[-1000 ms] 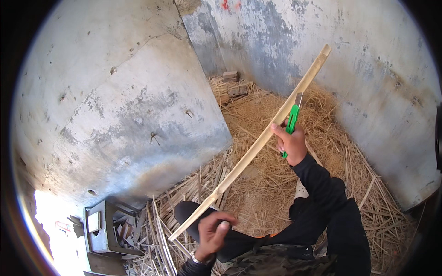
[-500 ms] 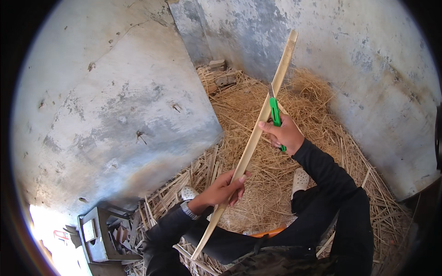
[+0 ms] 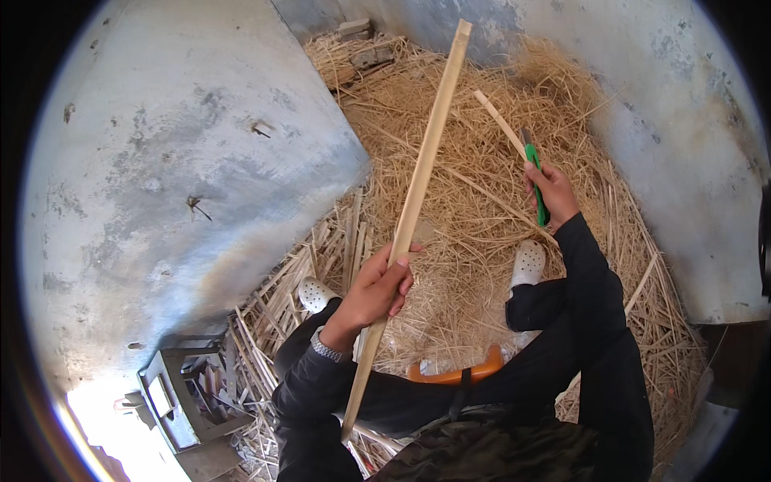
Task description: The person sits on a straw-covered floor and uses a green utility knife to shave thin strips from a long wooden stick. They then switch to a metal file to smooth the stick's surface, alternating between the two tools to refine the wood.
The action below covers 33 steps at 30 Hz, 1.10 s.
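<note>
Stained pale walls (image 3: pixel 161 193); straw-strewn floor (image 3: pixel 434 309); glare (image 3: pixel 108 410) lower left.

Bricks (image 3: pixel 355 30) lie at the straw (image 3: pixel 458 209) heap's far edge, beside stained walls (image 3: pixel 201 120), with a box (image 3: pixel 181 430) lower left.

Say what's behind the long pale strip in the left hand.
Behind the strip: wall at its tip, straw-like shavings farther down, then black trouser leg. What it and the left hand directly cover can't be seen.

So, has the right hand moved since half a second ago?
Yes, the right hand has moved rightward, farther from the lower corner of the left wall, off the long strip.
</note>
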Tool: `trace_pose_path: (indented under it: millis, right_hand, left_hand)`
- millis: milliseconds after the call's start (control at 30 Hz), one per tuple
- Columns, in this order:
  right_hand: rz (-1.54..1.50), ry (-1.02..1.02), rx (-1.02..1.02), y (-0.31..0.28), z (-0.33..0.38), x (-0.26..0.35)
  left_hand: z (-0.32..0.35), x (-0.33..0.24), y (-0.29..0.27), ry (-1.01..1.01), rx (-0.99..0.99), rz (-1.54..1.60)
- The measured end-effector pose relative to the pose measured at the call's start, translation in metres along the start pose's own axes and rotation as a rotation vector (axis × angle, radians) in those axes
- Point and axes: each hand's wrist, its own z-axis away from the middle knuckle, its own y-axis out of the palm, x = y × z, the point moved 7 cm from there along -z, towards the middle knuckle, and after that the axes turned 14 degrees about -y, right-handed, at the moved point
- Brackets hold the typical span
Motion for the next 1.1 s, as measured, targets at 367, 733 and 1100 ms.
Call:
trace_pose_path:
  millis: [367,733,1100]
  right_hand:
    - [0.499,-0.407,0.248,0.069,0.005,0.087]
    - [0.668,-0.777,0.484,0.14,0.03,0.074]
    - [0.809,-0.778,0.633,0.161,0.038,0.058]
  left_hand:
    - [0.009,-0.009,-0.013,0.066,0.003,0.071]
    - [-0.019,-0.008,-0.021,0.017,-0.079,0.131]
    - [-0.014,0.002,-0.005,0.004,-0.092,0.132]
